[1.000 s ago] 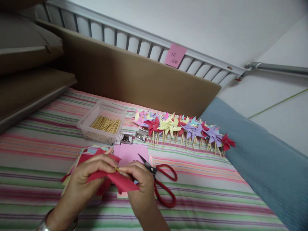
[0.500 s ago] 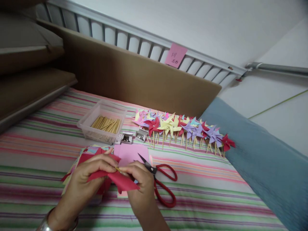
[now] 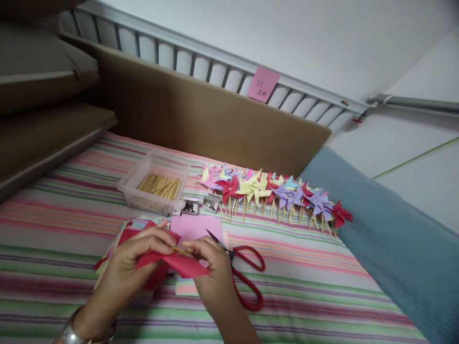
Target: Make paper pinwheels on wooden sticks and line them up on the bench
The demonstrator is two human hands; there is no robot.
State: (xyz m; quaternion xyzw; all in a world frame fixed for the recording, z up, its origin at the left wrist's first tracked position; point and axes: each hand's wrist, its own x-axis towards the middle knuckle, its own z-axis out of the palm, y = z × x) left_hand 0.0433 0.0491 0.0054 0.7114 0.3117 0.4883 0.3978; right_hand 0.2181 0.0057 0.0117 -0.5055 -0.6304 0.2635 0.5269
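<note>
Pinched in my left hand (image 3: 138, 255) is a folded red paper pinwheel (image 3: 186, 266), its blades sticking out to the right. A thin wooden stick (image 3: 180, 250) lies across it, one end at my left fingertips and the other between my right thumb and fingers. My right hand (image 3: 213, 267) is closed on that stick. How the stick joins the paper is hidden by my fingers. Beneath my hands are a pile of coloured paper pieces (image 3: 120, 241) and a pink paper sheet (image 3: 197, 227). Just right of my right hand lie scissors with red handles (image 3: 262, 297), blades apart.
A clear plastic box (image 3: 125, 188) of wooden sticks stands behind my hands, with two small boxes (image 3: 190, 206) of metal pins beside it. Finished pinwheels (image 3: 254, 186) lie in a row at back right. A cardboard sheet (image 3: 201, 114) stands behind; cardboard boxes (image 3: 46, 138) sit left.
My right hand has shifted slightly right from the left fingertips, and more of the stick shows between them. The red paper has tilted a little.
</note>
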